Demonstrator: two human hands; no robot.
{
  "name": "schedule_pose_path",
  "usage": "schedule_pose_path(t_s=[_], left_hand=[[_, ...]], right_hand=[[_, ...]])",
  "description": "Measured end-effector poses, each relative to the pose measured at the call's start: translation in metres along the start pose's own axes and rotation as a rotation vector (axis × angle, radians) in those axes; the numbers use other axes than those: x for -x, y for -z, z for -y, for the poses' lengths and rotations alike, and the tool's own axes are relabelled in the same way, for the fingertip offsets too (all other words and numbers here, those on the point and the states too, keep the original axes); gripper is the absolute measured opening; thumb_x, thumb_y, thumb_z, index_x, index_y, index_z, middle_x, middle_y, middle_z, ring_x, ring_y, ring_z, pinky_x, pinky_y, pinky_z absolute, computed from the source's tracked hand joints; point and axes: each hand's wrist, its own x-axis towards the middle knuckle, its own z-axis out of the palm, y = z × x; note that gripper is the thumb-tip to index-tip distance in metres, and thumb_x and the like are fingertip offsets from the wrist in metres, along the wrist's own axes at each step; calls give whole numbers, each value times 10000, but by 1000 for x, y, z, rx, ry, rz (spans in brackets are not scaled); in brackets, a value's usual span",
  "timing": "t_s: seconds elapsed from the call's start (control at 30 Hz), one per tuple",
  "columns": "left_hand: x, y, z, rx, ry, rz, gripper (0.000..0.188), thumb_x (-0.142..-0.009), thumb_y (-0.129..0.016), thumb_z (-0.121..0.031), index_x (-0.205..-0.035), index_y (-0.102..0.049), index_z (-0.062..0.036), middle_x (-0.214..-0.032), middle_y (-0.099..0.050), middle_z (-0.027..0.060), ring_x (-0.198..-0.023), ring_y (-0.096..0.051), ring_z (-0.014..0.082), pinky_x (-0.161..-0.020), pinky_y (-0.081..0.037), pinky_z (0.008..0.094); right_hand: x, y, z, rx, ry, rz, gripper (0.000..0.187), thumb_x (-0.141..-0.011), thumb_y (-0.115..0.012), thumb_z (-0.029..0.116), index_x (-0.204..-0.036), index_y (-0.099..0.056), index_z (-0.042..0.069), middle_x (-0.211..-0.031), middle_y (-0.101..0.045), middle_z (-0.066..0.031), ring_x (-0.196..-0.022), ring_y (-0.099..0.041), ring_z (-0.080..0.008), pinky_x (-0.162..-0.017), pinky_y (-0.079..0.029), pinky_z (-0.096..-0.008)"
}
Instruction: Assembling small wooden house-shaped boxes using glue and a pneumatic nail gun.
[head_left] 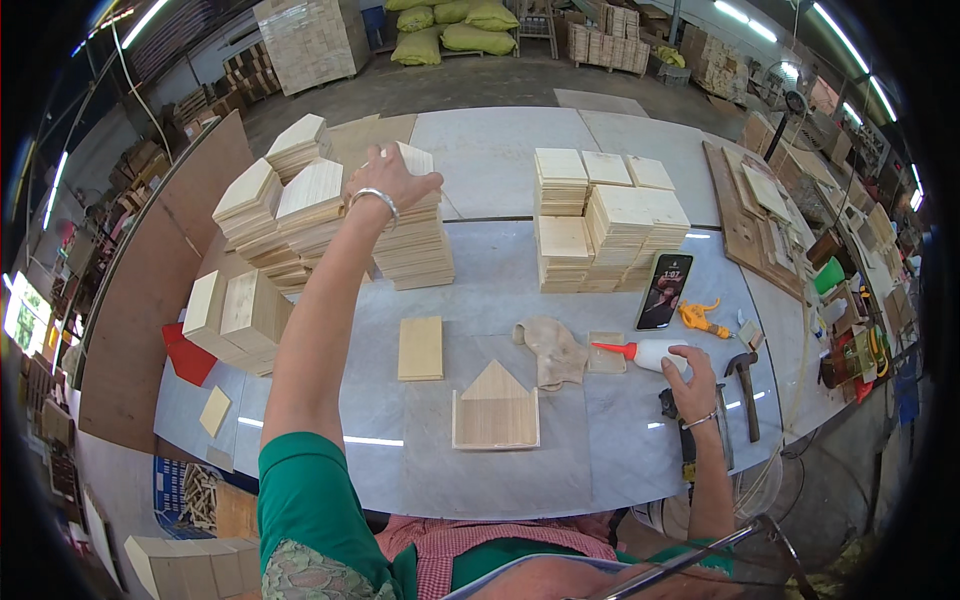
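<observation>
L hand (392,186) on wood-panel stack (416,243) (fingers' grip: can't tell), R hand (692,388) grasping squeeze bottle (652,353); sideways drag cd topple stack.

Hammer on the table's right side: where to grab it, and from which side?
Probably best by the lower half of the handle, coming from the near side and above. The hammer lies with its head at the far end and its handle running back toward the person. The right hand is nearest, but it holds the white bottle.
</observation>
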Motion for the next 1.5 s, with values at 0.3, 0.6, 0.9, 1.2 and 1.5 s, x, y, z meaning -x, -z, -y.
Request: schedule_pose_path(t_s=[0.3, 0.6, 0.9, 1.2, 1.5], left_hand=[[29, 5, 56, 441, -41, -309, 836, -659, -658, -537, -1246, -481, 31, -1275, -467, 207, -1107, -530, 313, -910, -444, 387], [116, 31, 46, 2252, -330, 163, 721, -838, -410, -566, -1400, -335, -120, -1438, -336, 144, -1293, -380, 354, -993, -338, 669], [201, -9, 39, 2355, -308, 372, 765, -809, -457, -596, -1423, -314, -162, -1439, -337, 129, -1306, -364, 357, -1016, -309, 660], [259, -47, 1, 538, -789, -428, 740, -628, -787, -313, -1244, -489, -33, -1330, -440, 183, -1243, -389, 377, -1049, -280, 456], [290, -93, 46, 1354, -174, 115, 494, -843, -691, -139, -1264, -470, -4, -956, -612, 45, -841, -574, 108, -702, -472, 244]], right_hand=[[8, 5, 4, 23, 52, -12, 169, -780, -662, 115, -926, -619, 40, -953, -615, -124, -932, -551, -288, -815, -441, -367], [-5, -15, 72, -188, 155, -32, 165, -784, -662, 98, -930, -635, 26, -931, -626, -137, -899, -584, -296, -799, -459, -363], [-10, -53, 188, -632, 218, 243, 171, -835, -640, 113, -971, -621, 11, -932, -638, -113, -857, -619, -210, -771, -487, -305], [18, -84, 215, -1187, -259, 346, 262, -939, -563, 161, -1132, -557, -17, -950, -628, -20, -780, -557, -49, -673, -475, -213], [26, -80, 179, -1106, -370, 461, 221, -918, -604, 160, -1047, -601, -20, -873, -639, -4, -729, -546, -34, -653, -461, -196]])
